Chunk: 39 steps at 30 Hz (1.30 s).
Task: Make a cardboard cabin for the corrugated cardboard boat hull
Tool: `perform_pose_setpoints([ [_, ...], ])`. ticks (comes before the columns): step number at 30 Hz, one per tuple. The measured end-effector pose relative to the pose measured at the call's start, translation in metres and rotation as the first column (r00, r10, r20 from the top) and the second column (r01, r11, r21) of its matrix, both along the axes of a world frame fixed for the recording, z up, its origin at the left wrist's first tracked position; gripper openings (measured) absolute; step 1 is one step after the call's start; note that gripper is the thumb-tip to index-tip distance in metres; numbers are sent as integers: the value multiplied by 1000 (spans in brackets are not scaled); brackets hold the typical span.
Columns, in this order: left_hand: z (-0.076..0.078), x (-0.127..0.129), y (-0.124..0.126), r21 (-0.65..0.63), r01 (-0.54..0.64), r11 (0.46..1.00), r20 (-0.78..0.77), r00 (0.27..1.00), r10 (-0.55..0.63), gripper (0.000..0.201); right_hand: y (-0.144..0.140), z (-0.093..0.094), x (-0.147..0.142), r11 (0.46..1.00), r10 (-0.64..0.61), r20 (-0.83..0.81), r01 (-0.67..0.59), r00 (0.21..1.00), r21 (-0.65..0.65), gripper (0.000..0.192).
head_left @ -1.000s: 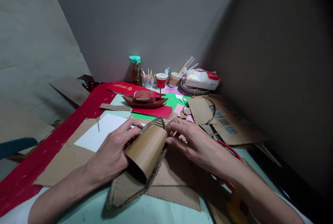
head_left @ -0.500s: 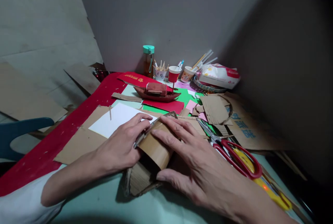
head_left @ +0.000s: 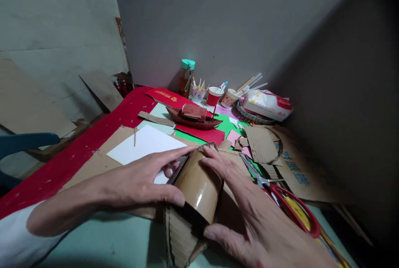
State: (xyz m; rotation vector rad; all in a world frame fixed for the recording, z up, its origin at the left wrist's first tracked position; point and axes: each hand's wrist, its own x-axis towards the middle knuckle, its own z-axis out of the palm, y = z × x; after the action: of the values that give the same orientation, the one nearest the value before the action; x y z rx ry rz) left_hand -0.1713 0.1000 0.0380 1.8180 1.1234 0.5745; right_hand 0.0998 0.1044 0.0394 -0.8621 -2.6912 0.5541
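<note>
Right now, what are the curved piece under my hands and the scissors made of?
The curved piece looks like brown cardboard with a glossy, perhaps taped face; fluted edges show on the base beneath. The scissors look like grey metal blades with shiny red plastic handles.

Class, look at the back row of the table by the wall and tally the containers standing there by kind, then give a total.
Bottle with teal cap: 1
Red paper cup: 1
White cup of sticks: 1
Printed cup of pens: 1
Total: 4 containers, 3 of them cups.
</note>
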Motion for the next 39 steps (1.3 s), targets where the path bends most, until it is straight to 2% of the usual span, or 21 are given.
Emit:
perform_pose_setpoints([
  [3,-1,4,-2,2,-6,1000,-17,1000,6,77,-3,1,4,996,-76,-3,76,997,36,99],
  [6,-2,3,-2,-9,-81,997,-81,993,80,79,-4,3,6,985,-160,-31,162,987,58,94],
  [8,-3,3,-2,-18,-105,994,-104,989,103,82,-4,2,7,980,-197,-40,198,980,8,88],
  [11,-5,4,-2,-33,-122,992,-125,985,117,89,-3,1,9,981,-186,-32,184,982,-61,86],
  [15,-8,5,-1,-7,-142,990,-159,978,139,92,-4,5,11,987,-162,-47,162,986,-6,90],
  [18,-10,3,2,29,-112,993,-127,985,115,78,-5,9,12,987,-157,-23,158,987,7,90],
  [21,-13,2,6,36,-152,988,-21,988,152,47,-4,8,16,987,-160,-17,160,987,11,78],
  [23,-17,3,6,96,-199,975,26,980,197,27,0,5,19,987,-161,-33,161,986,9,62],
  [25,-20,5,5,210,-239,948,30,971,238,17,6,2,22,987,-159,-50,158,986,-15,53],
  [29,-25,14,-4,467,-256,846,-15,955,297,14,16,-1,22,974,-206,-128,191,970,-117,47],
  [31,-25,18,-10,588,-209,781,-44,956,290,16,19,-2,20,956,-266,-157,240,951,-170,45],
  [33,-23,22,-14,656,-161,737,-82,956,282,18,21,-2,18,935,-321,-170,283,932,-213,43],
  [36,-22,25,-16,672,-131,729,-123,951,285,21,21,-2,15,918,-354,-195,300,915,-259,40],
  [39,-21,25,-14,629,-123,768,-141,953,268,20,20,-2,12,913,-356,-218,289,908,-287,38],
])
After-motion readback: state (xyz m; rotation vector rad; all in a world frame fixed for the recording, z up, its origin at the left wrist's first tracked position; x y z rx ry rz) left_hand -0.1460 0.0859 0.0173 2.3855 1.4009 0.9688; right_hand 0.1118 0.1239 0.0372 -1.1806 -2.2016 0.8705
